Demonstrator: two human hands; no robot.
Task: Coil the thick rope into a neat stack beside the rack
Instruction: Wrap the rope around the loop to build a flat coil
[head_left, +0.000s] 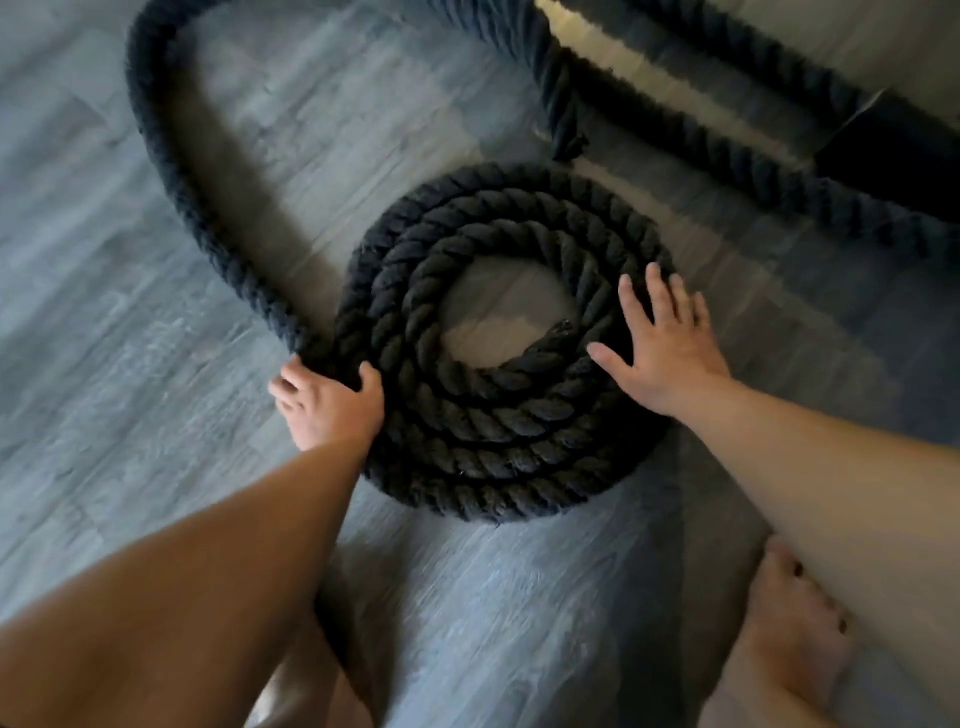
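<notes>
Head view: left hand (327, 402) clamped round the thick rope (171, 182) at the left edge of the coil (467, 415), fingers & thumb curled over the strand. Right hand (660, 343) lies flat on the coil's right side, fingers spread, gripping nothing. Coil sits on grey plank floor (104, 389), several rings w/ bare floor in its middle. Loose run leaves the coil's left & arcs off beyond it. Bare foot (795, 634) nearer than the coil, to its right.
</notes>
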